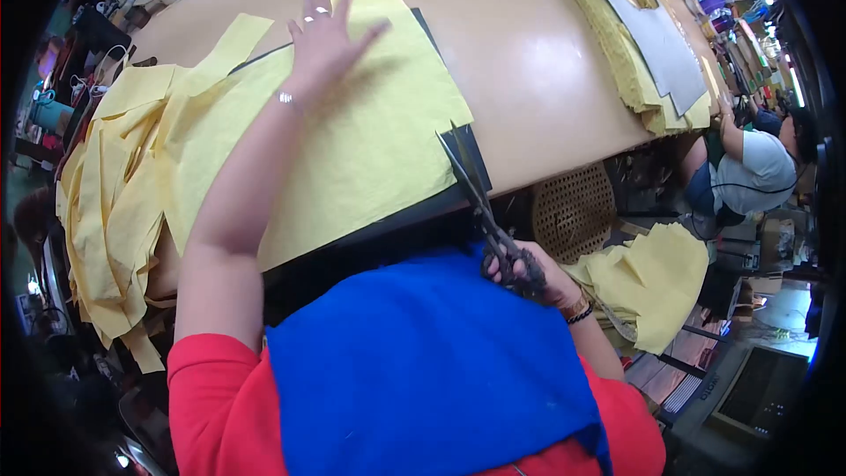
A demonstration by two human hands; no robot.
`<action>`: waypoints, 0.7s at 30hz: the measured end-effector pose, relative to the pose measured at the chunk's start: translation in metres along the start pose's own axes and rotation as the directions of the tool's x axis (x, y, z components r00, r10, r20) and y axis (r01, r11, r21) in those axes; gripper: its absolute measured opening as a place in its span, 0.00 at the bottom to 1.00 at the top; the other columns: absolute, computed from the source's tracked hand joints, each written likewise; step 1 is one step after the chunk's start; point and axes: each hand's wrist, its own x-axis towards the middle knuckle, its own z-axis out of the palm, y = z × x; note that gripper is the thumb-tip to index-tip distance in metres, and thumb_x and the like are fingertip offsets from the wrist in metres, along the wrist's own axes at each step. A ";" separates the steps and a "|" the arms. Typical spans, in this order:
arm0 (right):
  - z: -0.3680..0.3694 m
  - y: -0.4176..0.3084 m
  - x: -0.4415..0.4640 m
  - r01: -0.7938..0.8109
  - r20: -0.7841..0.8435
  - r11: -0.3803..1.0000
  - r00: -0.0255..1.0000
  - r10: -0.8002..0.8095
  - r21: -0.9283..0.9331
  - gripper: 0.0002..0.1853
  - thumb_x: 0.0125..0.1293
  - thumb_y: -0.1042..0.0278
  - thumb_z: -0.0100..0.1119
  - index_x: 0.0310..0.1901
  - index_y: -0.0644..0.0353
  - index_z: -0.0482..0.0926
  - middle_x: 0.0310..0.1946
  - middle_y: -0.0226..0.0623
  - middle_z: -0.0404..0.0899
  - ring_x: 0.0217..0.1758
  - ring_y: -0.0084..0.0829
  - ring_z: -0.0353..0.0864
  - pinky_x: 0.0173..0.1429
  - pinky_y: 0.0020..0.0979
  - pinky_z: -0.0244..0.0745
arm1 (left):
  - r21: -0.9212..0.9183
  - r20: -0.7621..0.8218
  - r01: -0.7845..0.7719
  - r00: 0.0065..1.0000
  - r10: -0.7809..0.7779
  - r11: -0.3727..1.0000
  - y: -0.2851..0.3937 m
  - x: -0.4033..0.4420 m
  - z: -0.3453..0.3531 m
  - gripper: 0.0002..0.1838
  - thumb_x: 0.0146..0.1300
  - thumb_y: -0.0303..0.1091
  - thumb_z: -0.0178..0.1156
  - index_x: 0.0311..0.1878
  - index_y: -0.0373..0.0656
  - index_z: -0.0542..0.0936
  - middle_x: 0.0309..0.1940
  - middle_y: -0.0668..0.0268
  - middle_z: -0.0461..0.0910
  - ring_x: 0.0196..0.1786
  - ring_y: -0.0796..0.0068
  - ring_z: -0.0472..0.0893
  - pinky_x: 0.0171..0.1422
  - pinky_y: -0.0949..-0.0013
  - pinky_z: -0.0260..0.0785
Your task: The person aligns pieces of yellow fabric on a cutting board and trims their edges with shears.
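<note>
Here, a glossy table (pixel 515 44) bears yellow cloth (pixel 388 132), left hand (pixel 326 42) splay-fingered above; beside the table: woven chair (pixel 573 207), right hand (pixel 536 271) clamped on scissors (pixel 477 196).

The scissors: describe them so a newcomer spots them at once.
Start at the big tan table and find the yellow cloth spread on it. At that cloth's right edge, the scissors reach up from the right hand. Unlike the flat cloth, they have two long pointed blades and dark handles.
</note>
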 end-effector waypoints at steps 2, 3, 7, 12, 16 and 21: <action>-0.002 0.002 0.000 -0.010 -0.008 1.000 1.000 0.010 0.015 0.32 0.58 0.36 0.64 0.40 0.64 0.79 0.35 0.28 0.77 0.37 0.19 0.75 0.44 0.21 0.70 | 0.083 0.243 -0.099 0.967 0.077 0.992 0.015 -0.051 -0.020 0.50 0.55 0.74 0.52 0.75 0.54 0.56 0.76 0.52 0.47 0.79 0.52 0.44 0.76 0.36 0.36; -0.002 0.002 -0.002 0.014 -0.011 0.999 1.000 -0.015 -0.036 0.33 0.59 0.33 0.60 0.40 0.64 0.79 0.34 0.30 0.78 0.38 0.21 0.76 0.45 0.23 0.70 | 0.113 0.360 -0.155 0.927 0.105 0.981 0.017 -0.065 -0.025 0.49 0.56 0.74 0.50 0.75 0.57 0.56 0.77 0.54 0.46 0.79 0.53 0.44 0.75 0.34 0.35; -0.007 -0.005 -0.030 -0.089 -0.003 0.985 0.996 0.090 0.146 0.35 0.59 0.31 0.58 0.40 0.64 0.79 0.32 0.32 0.78 0.36 0.23 0.77 0.42 0.24 0.71 | 0.066 0.327 -0.115 0.941 0.087 0.991 -0.015 -0.076 -0.031 0.48 0.57 0.74 0.49 0.75 0.55 0.57 0.77 0.59 0.48 0.79 0.60 0.44 0.77 0.38 0.31; -0.008 0.000 -0.040 -0.097 0.110 0.957 0.992 0.069 0.273 0.35 0.60 0.29 0.54 0.39 0.63 0.79 0.33 0.33 0.79 0.35 0.25 0.78 0.43 0.25 0.72 | -0.042 0.332 -0.115 0.935 0.122 0.993 -0.020 -0.085 -0.035 0.51 0.55 0.77 0.49 0.75 0.52 0.57 0.77 0.60 0.50 0.79 0.60 0.45 0.77 0.38 0.31; -0.003 0.008 -0.025 -0.050 0.054 0.978 0.998 0.040 0.203 0.34 0.62 0.31 0.54 0.40 0.63 0.78 0.31 0.32 0.79 0.35 0.23 0.77 0.45 0.25 0.72 | -0.010 0.321 -0.161 0.934 0.155 0.987 -0.007 -0.101 -0.036 0.53 0.53 0.79 0.49 0.74 0.51 0.58 0.76 0.59 0.51 0.79 0.59 0.45 0.77 0.38 0.32; 0.020 0.002 -0.009 0.010 -0.087 0.999 0.996 -0.013 -0.039 0.24 0.64 0.44 0.60 0.35 0.62 0.79 0.29 0.29 0.78 0.33 0.18 0.75 0.42 0.21 0.70 | 0.033 0.312 -0.159 0.940 0.141 0.987 -0.002 -0.114 -0.041 0.55 0.51 0.80 0.49 0.74 0.52 0.58 0.76 0.59 0.52 0.79 0.59 0.46 0.77 0.38 0.33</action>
